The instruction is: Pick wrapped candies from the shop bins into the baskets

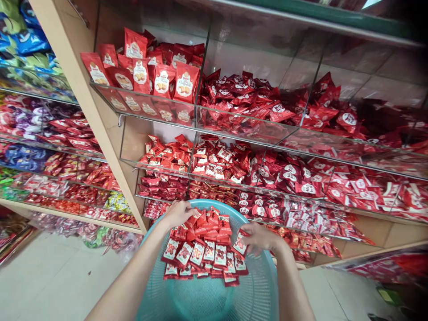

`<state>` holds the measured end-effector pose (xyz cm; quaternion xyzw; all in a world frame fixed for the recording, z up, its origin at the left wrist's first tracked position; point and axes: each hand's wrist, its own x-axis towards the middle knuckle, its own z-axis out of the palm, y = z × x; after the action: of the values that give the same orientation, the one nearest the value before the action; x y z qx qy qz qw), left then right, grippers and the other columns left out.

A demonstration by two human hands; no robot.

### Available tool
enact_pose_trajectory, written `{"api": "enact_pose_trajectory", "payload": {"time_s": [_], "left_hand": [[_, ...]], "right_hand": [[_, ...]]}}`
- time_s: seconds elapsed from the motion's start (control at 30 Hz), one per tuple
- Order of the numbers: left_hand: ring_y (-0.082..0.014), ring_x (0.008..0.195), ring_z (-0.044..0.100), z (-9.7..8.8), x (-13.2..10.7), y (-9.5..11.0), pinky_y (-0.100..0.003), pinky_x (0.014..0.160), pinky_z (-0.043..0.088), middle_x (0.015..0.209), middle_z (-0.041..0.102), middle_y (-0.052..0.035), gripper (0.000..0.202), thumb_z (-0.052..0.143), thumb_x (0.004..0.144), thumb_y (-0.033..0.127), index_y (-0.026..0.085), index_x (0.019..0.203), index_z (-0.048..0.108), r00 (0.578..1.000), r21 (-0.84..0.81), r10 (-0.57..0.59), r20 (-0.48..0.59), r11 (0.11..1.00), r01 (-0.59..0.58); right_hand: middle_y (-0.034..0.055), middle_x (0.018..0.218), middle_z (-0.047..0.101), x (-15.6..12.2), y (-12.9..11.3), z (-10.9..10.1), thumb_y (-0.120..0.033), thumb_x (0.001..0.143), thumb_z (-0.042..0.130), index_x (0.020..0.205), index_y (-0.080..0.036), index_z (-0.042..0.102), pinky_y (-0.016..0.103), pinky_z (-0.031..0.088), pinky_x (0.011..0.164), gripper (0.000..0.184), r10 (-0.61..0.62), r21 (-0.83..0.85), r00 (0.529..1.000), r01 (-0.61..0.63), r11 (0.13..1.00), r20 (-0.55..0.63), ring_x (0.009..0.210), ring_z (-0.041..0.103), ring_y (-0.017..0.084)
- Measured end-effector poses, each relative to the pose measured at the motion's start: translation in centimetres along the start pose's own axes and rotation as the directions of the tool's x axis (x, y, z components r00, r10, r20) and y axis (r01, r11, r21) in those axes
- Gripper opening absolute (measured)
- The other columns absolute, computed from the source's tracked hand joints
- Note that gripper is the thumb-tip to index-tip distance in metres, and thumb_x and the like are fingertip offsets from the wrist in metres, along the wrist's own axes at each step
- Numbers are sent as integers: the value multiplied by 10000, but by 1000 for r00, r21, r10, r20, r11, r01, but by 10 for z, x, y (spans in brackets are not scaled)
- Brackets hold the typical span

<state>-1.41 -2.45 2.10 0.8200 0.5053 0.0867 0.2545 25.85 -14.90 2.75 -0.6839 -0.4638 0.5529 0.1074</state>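
Observation:
A big stack of small red snack packets (203, 249) is held between both of my hands above a teal mesh basket (257, 294). My left hand (177, 213) grips the stack's upper left edge, fingers curled over the top packets. My right hand (259, 237) clamps the stack's right side, fingers pinched on a packet. The stack hangs in overlapping rows in front of the lowest clear shelf bins.
Clear acrylic bins (234, 133) full of red packets fill the shelves ahead. A wooden upright (96, 116) divides them from bins of purple, blue and green sweets (40, 125) on the left. Pale tiled floor (50, 276) lies below.

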Motion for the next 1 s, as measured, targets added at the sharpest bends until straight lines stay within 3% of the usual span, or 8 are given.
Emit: {"api": "enact_pose_trajectory", "payload": {"time_s": [0.2, 0.33, 0.67, 0.83, 0.93, 1.0], "left_hand": [[-177, 748, 598, -1, -1, 1, -220, 566, 321, 731, 666, -11, 344, 467, 797, 493, 212, 698, 640, 1000, 5, -4, -4, 1000, 4], [-177, 768, 603, -2, -2, 3, -220, 598, 349, 737, 674, -14, 341, 475, 796, 489, 210, 714, 654, 1000, -5, -17, -1, 1000, 17], [-192, 821, 616, -1, -1, 0, -224, 659, 386, 763, 695, -26, 342, 481, 790, 497, 221, 774, 683, 999, -5, -45, -9, 999, 45], [-188, 792, 615, 1, -1, -2, -225, 645, 385, 743, 687, -18, 352, 474, 788, 506, 222, 746, 678, 1000, 3, -17, -13, 1000, 17], [-187, 783, 612, 2, -1, -1, -228, 654, 388, 723, 682, -14, 354, 484, 777, 517, 223, 750, 679, 999, -9, -30, -11, 1000, 30], [-187, 778, 610, 2, -2, 0, -231, 658, 389, 718, 680, -14, 350, 491, 772, 516, 221, 740, 678, 999, -13, -39, -7, 999, 39]], "right_hand": [[-17, 630, 588, 21, 11, 8, -336, 551, 762, 714, -162, 499, 178, 464, 401, 355, 97, -35, 986, -93, 995, 138, 504, 629, 135], [-29, 575, 582, 28, 12, 14, -315, 509, 781, 657, -174, 456, 197, 480, 409, 383, 156, -90, 975, -143, 986, 159, 495, 629, 148], [-74, 453, 528, 40, 14, 28, -116, 541, 701, 747, -209, 427, 210, 446, 350, 355, 227, -231, 973, -231, 945, -43, 447, 620, 186], [-71, 549, 563, 25, 6, 19, -99, 555, 674, 856, -213, 456, 212, 421, 366, 389, 136, -225, 979, -169, 960, -152, 407, 584, 148], [-32, 632, 612, 4, -12, 6, -187, 623, 665, 831, -197, 493, 197, 388, 390, 270, -34, -272, 966, -38, 962, -257, 420, 574, 118], [-3, 681, 637, -12, -32, -4, -252, 701, 611, 793, -186, 512, 193, 371, 409, 150, -205, -331, 927, 95, 939, -314, 437, 570, 103]]}}
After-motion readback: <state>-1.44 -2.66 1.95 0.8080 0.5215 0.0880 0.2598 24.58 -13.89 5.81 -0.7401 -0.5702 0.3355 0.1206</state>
